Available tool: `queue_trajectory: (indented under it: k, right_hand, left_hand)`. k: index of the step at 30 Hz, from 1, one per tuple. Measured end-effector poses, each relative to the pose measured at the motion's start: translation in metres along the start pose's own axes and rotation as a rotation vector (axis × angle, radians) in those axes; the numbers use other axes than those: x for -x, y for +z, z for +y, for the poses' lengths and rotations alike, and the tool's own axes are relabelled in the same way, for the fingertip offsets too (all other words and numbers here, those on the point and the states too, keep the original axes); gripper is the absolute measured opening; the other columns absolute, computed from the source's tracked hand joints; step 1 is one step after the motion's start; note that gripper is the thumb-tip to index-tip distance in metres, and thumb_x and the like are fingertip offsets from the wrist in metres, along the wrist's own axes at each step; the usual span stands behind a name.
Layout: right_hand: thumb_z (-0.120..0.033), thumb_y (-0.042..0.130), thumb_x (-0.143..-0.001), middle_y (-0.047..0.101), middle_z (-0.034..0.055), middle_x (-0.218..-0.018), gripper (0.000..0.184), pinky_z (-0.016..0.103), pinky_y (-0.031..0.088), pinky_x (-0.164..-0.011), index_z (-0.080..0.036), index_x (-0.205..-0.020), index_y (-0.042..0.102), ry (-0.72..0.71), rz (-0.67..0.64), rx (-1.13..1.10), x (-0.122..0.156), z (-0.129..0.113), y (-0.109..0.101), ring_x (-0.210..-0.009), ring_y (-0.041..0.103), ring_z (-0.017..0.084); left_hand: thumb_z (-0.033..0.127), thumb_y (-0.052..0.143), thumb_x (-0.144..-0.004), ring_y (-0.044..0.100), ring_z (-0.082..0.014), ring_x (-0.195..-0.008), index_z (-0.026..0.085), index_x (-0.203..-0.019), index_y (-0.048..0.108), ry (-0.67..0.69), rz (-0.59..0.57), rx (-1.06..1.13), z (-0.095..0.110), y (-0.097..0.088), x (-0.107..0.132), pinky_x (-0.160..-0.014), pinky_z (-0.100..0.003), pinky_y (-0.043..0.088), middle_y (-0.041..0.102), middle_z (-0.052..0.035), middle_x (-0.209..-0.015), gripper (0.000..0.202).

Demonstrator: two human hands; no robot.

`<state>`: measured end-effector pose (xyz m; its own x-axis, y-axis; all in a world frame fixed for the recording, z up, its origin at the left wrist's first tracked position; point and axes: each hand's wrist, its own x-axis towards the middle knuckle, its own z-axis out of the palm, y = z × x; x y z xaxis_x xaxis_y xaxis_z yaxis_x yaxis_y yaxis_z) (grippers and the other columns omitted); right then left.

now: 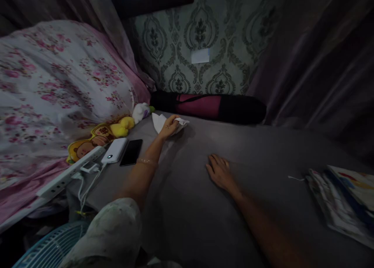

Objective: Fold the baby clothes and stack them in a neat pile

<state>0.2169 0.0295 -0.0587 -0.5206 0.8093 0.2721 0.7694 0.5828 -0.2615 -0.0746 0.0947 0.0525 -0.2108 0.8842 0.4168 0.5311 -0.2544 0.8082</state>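
My left hand (170, 126) is closed on a crumpled white cloth (159, 122), thin enough that it could be a tissue. It reaches forward with the arm stretched out, and the cloth lies against the grey bed sheet (187, 190). Corners of the cloth stick out on both sides of the fingers. My right hand (219, 172) rests palm down on the sheet, fingers extended, holding nothing. Left of my left forearm lie a black phone (131, 152) and a white power bank (115, 150) with a cable plugged in.
A white power strip (71, 172) runs along the left edge beside plush toys (124, 126) and a floral curtain (58, 80). Against the patterned wall lies a long black and maroon bag (201, 106). Folded cloths (341, 205) are stacked at right; a blue fan (55, 246) stands lower left.
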Motion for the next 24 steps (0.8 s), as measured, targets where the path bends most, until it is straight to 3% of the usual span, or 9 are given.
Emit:
queue_trajectory:
  k: [6, 10, 13, 15, 18, 21, 24]
  right_hand:
    - [-0.037, 0.035, -0.096, 0.052, 0.0124, -0.141, 0.051, 0.042, 0.035, -0.109, -0.019, -0.142, 0.044, 0.074, 0.009, -0.197, -0.004, 0.011, -0.002, -0.131, 0.047, 0.023]
    - [-0.035, 0.034, -0.095, 0.044, 0.0143, -0.147, 0.059, 0.038, 0.038, -0.108, -0.014, -0.149, 0.029, 0.195, 0.19, -0.387, -0.012, 0.023, -0.009, -0.134, 0.044, 0.02]
    - [-0.034, 0.035, -0.094, 0.035, 0.0124, -0.153, 0.061, 0.039, 0.035, -0.111, -0.017, -0.152, 0.022, 0.195, 0.286, -0.41, -0.015, 0.029, -0.021, -0.139, 0.037, 0.019]
    - [-0.032, 0.035, -0.094, 0.036, 0.0113, -0.153, 0.058, 0.037, 0.033, -0.111, -0.017, -0.15, 0.028, 0.154, 0.284, -0.384, -0.016, 0.032, -0.029, -0.14, 0.034, 0.018]
    - [-0.03, 0.037, -0.092, 0.047, 0.0104, -0.144, 0.043, 0.032, 0.036, -0.108, -0.018, -0.13, 0.055, 0.108, 0.205, -0.393, -0.018, 0.038, -0.041, -0.134, 0.041, 0.018]
    - [-0.03, 0.042, -0.087, 0.062, 0.0083, -0.125, 0.032, 0.032, 0.041, -0.1, -0.02, -0.102, 0.068, 0.172, 0.193, -0.516, -0.018, 0.046, -0.061, -0.119, 0.054, 0.02]
    - [-0.036, 0.047, -0.08, 0.068, 0.0046, -0.095, 0.025, 0.03, 0.046, -0.082, -0.019, -0.081, 0.066, 0.259, 0.286, -0.66, -0.012, 0.048, -0.096, -0.092, 0.061, 0.02]
  left_hand:
    - [0.026, 0.046, -0.084, 0.056, -0.0128, -0.076, 0.017, -0.093, 0.061, 0.013, -0.154, 0.131, 0.039, 0.056, 0.031, -0.068, -0.022, 0.045, 0.063, -0.0001, -0.083, 0.02]
    - [0.023, 0.047, -0.081, 0.058, -0.0133, -0.078, 0.016, -0.09, 0.064, 0.025, -0.238, 0.19, 0.067, 0.079, 0.05, -0.071, -0.022, 0.046, 0.065, -0.0007, -0.085, 0.02]
    - [0.024, 0.049, -0.08, 0.06, -0.0151, -0.079, 0.016, -0.092, 0.067, 0.02, -0.357, 0.195, 0.092, 0.086, 0.064, -0.071, -0.023, 0.048, 0.067, -0.0012, -0.085, 0.023]
    - [0.025, 0.051, -0.078, 0.062, -0.0168, -0.08, 0.016, -0.091, 0.069, 0.037, -0.444, 0.2, 0.106, 0.087, 0.071, -0.071, -0.025, 0.048, 0.068, -0.0016, -0.085, 0.024]
    - [0.021, 0.051, -0.075, 0.062, -0.0185, -0.085, 0.016, -0.089, 0.07, 0.084, -0.498, 0.181, 0.112, 0.086, 0.077, -0.075, -0.026, 0.049, 0.069, -0.0025, -0.087, 0.024]
    - [0.016, 0.05, -0.07, 0.061, -0.0181, -0.089, 0.017, -0.094, 0.07, 0.094, -0.468, 0.127, 0.101, 0.084, 0.077, -0.078, -0.026, 0.048, 0.067, -0.0042, -0.096, 0.031]
    - [0.016, 0.053, -0.069, 0.059, -0.0181, -0.09, 0.017, -0.103, 0.068, 0.085, -0.48, 0.074, 0.087, 0.08, 0.074, -0.078, -0.027, 0.048, 0.065, -0.0052, -0.102, 0.037]
